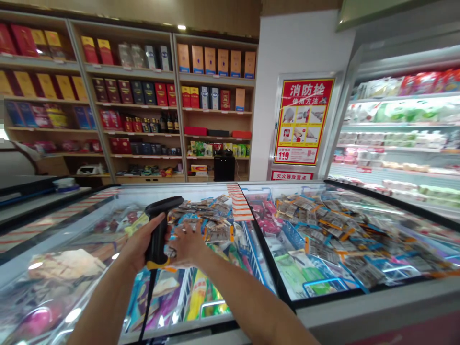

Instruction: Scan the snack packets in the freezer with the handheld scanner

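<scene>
My left hand [142,242] is wrapped around the grip of a black barcode scanner [157,235], held upright with its head pointing to the right. A black cable [148,304] hangs from the yellow-trimmed bottom of the scanner. Just right of it, my right hand [189,243] reaches forward with fingers spread, at the near side of a heap of small packets [219,230] with blue and orange edges. Whether its fingertips touch the packets I cannot tell. The heap lies over the glass-topped chest freezer [264,249].
A second, larger heap of similar packets [334,225] covers the right half of the freezer. Baskets with bagged goods [201,292] show through the glass. Behind stand shelves of boxed bottles [140,91], a red fire-hydrant poster [304,122] and a lit display fridge [398,143].
</scene>
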Demonstrator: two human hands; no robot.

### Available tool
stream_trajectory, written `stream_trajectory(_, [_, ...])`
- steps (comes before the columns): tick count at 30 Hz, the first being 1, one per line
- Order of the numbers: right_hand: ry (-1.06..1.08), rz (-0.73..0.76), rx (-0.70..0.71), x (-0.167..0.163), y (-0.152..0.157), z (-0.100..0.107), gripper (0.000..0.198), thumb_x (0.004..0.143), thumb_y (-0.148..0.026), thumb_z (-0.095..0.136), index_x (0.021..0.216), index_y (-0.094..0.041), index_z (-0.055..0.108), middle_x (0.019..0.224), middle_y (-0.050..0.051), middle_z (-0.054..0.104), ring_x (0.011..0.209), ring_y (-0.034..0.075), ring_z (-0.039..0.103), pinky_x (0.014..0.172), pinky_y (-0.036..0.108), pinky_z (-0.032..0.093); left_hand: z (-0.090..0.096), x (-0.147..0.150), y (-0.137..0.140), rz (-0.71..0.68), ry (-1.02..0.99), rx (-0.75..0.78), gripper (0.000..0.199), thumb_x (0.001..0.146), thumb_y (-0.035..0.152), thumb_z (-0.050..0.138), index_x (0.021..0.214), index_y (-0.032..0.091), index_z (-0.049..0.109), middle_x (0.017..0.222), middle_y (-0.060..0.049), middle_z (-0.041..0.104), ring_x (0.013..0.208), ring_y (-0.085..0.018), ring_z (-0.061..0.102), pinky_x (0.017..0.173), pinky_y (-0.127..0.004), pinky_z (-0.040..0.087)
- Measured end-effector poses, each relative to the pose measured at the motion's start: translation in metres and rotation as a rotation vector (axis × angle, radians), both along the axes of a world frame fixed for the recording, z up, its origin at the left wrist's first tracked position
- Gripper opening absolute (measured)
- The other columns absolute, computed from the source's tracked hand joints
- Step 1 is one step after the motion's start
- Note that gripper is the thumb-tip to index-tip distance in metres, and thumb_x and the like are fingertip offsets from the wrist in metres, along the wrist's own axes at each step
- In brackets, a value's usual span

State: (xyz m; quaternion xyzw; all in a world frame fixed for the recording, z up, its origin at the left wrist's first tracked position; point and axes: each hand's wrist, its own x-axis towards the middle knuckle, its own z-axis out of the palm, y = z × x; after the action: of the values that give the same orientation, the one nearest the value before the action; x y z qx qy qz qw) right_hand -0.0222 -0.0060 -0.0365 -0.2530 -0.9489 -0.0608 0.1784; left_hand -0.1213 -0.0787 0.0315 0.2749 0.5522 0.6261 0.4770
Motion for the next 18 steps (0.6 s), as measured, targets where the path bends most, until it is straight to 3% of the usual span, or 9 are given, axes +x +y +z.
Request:
stream_trajectory(3, [-0.046, -0.029, -0.020, 0.007, 0.018, -0.006, 0.055, 0.073, -0.065, 0.031, 0.106, -0.029, 0.054, 0.126, 0.005, 0.045, 0.121, 0.033, 0.025, 0.089, 0.066, 0.017, 0.001, 0.008, 0.005, -0.045, 0.027, -0.003, 0.024, 0.069, 0.037, 0.057, 0.063, 0.014, 0.055, 0.048, 0.000, 0.056, 0.036, -0.009, 0.048, 0.032, -0.018, 0.036])
stream_trajectory(7, [-0.030, -0.020, 0.004, 0.051, 0.037, -0.007, 0.047, 0.074, -0.059, 0.037, 0.101, -0.026, 0.056, 0.120, 0.004, 0.049, 0.118, 0.031, 0.030, 0.091, 0.064, 0.017, -0.002, 0.024, 0.017, -0.135, 0.088, 0.034, 0.026, 0.066, 0.038, 0.059, 0.060, 0.013, 0.054, 0.046, 0.000, 0.055, 0.037, -0.009, 0.048, 0.035, -0.017, 0.037])
stream_trajectory(12, [0.128, 0.034, -0.014, 0.106, 0.041, -0.001, 0.031, 0.071, -0.036, 0.053, 0.100, -0.027, 0.058, 0.116, 0.002, 0.054, 0.116, 0.026, 0.036, 0.097, 0.051, 0.019, -0.005, 0.047, 0.032, -0.291, 0.152, 0.075, 0.031, 0.063, 0.043, 0.062, 0.063, 0.013, 0.054, 0.050, -0.001, 0.056, 0.040, -0.009, 0.049, 0.039, -0.018, 0.038])
stream_trajectory(15, [0.365, -0.240, -0.076, 0.141, 0.045, 0.002, 0.031, 0.071, -0.032, 0.054, 0.100, -0.023, 0.059, 0.114, 0.006, 0.055, 0.109, 0.023, 0.045, 0.092, 0.039, 0.030, -0.004, 0.060, 0.040, -0.356, 0.168, 0.081, 0.032, 0.062, 0.045, 0.062, 0.061, 0.014, 0.053, 0.050, -0.001, 0.056, 0.040, -0.009, 0.048, 0.038, -0.019, 0.036])
stream_trajectory(18, [0.432, -0.634, -0.247, 0.178, 0.050, 0.001, 0.041, 0.063, -0.047, 0.059, 0.094, -0.020, 0.062, 0.095, 0.010, 0.063, 0.094, 0.026, 0.055, 0.077, 0.036, 0.040, -0.003, 0.072, 0.047, -0.403, 0.187, 0.074, 0.031, 0.061, 0.044, 0.063, 0.062, 0.014, 0.052, 0.051, -0.001, 0.056, 0.040, -0.009, 0.048, 0.038, -0.019, 0.036])
